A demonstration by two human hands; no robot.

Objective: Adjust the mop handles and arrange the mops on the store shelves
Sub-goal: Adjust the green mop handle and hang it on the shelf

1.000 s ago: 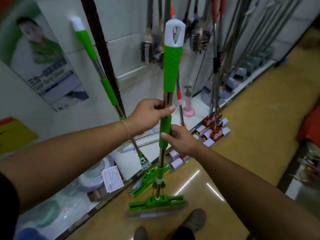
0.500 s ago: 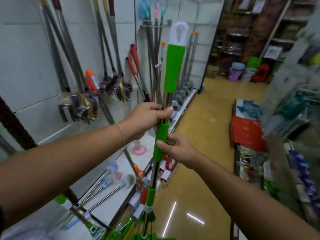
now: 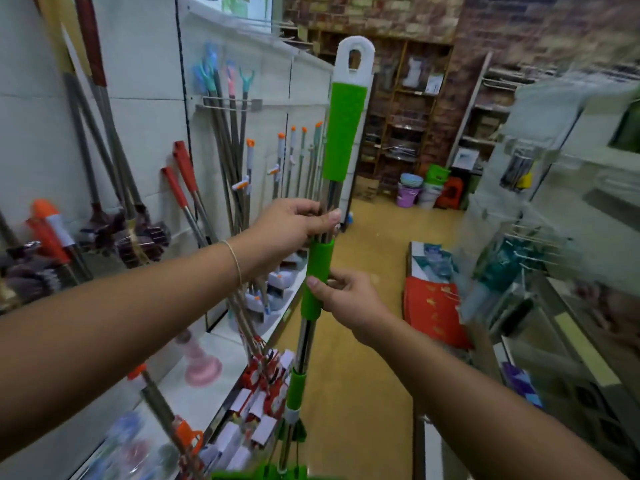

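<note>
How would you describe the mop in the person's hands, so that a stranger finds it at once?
Look at the middle of the aisle, right of the wall shelf with its leaning poles. The mop stands upright there, left hand on its steel tube, right hand on its green collar. Only it has a bright green grip under a white hanging loop.

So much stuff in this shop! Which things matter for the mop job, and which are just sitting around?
In use:
- green-handled mop
- left hand, gripping the metal shaft
- right hand, on the green sleeve

Just around:
- red-handled brooms
- pink plunger
- buckets
</note>
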